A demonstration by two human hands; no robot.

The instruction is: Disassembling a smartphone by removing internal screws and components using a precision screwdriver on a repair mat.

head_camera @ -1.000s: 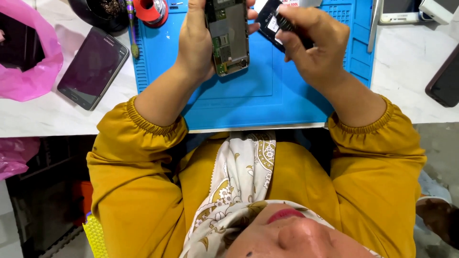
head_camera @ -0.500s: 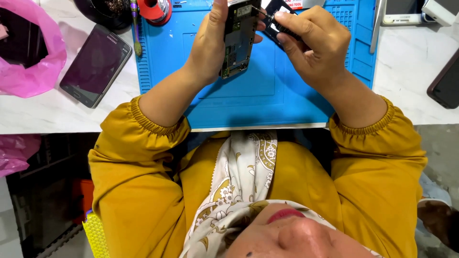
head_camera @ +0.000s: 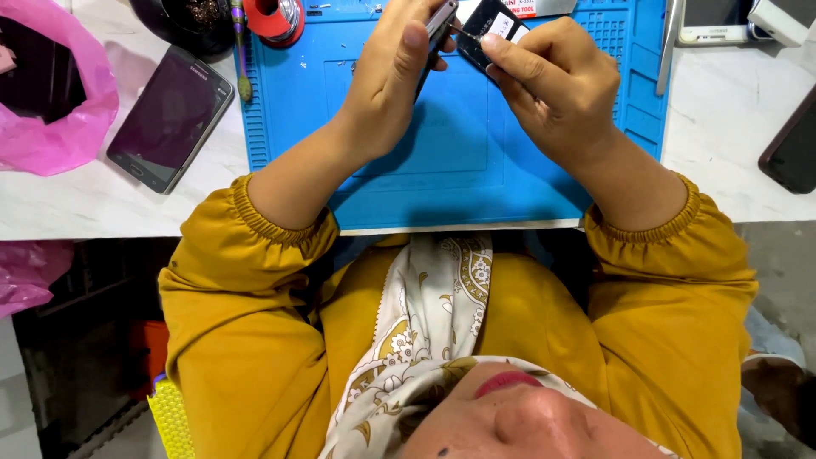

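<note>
Your left hand (head_camera: 393, 81) is closed around an opened phone (head_camera: 435, 34), held edge-on to the camera above the blue work mat (head_camera: 442, 170). Thumb is up along the near edge, fingers wrapped behind. The phone sits near the top of the mat, lifted off it, tilted almost vertical.

Your right hand (head_camera: 552, 85) is closed in a pinch on a small black battery-like part (head_camera: 486, 25) with a white label. It is held just beside the phone's upper end. A thin dark strip runs between the part and the phone; can't tell if it's a flex cable or a tool tip.

Both hands are close together, nearly touching at the phone's top.

Around you:
- Grey smartphone (head_camera: 170, 119), screen up, on the white table (head_camera: 722, 144), left of the mat.
- Pink plastic bag (head_camera: 59, 110) far left, something dark inside it.
- Red tape roll (head_camera: 274, 19) at the mat's top left corner, a thin tool (head_camera: 240, 51) lying beside it.
- Dark bowl (head_camera: 183, 25) at the top left, partly cut off.
- White device (head_camera: 710, 21) at the top right, off the mat.
- Dark phone (head_camera: 790, 144) at the right edge of the table, partly out of view.
</note>
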